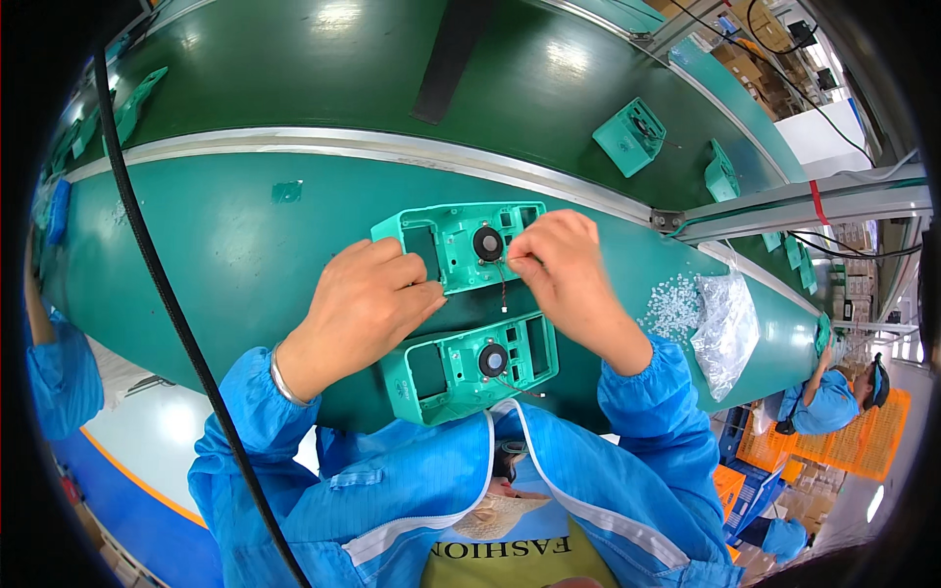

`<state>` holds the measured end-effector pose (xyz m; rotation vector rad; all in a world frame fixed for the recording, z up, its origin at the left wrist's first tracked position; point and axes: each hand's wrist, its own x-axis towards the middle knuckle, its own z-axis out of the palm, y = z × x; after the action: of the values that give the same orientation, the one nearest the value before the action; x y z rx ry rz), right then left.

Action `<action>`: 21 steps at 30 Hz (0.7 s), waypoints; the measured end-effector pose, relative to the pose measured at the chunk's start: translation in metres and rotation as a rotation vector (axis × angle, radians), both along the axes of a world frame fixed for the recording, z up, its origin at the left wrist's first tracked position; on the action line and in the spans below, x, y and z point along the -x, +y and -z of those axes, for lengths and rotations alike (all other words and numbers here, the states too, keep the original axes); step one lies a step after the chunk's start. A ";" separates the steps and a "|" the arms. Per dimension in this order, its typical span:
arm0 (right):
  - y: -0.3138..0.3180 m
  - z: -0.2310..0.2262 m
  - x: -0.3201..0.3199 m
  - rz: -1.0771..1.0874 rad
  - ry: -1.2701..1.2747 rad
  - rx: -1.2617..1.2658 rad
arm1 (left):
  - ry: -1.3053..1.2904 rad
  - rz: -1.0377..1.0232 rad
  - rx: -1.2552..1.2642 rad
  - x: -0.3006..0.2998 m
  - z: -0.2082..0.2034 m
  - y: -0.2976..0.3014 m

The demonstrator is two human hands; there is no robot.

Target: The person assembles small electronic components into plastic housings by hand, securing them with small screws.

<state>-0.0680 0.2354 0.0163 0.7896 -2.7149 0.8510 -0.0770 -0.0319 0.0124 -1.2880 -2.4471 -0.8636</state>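
Observation:
A green plastic housing (457, 257) lies open side up on the bench, with a round black speaker (487, 244) inside. My left hand (361, 302) is closed on its near left edge, fingertips at the rim. Over the housing's right part, my right hand (569, 274) pinches beside the speaker; whatever lies between finger and thumb is too small to make out. A thin twisted wire (504, 286) hangs from the speaker past the near rim, ending in a small white connector (504, 309). Nearer to me lies a second green housing (455, 371), its own speaker (492, 360) and wire showing.
Small whitish pieces (672, 306) lie in a pile beside a clear plastic bag (725, 333) at right. Beyond a metal rail (392, 145), a dark green conveyor (323, 69) carries more housings (630, 137). A black cable (162, 279) crosses at left. Other people sit at both sides.

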 end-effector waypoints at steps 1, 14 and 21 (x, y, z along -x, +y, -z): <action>0.006 -0.002 -0.002 0.047 -0.004 0.002 | 0.005 0.004 -0.002 0.000 0.000 0.000; 0.000 0.004 0.013 -0.206 0.073 0.004 | 0.005 0.008 -0.019 0.000 -0.002 0.001; -0.007 0.000 0.012 -0.186 0.089 -0.084 | -0.010 0.005 -0.020 0.000 0.000 -0.001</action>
<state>-0.0802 0.2279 0.0167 1.0844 -2.6445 0.7223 -0.0765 -0.0325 0.0126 -1.2864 -2.4376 -0.8958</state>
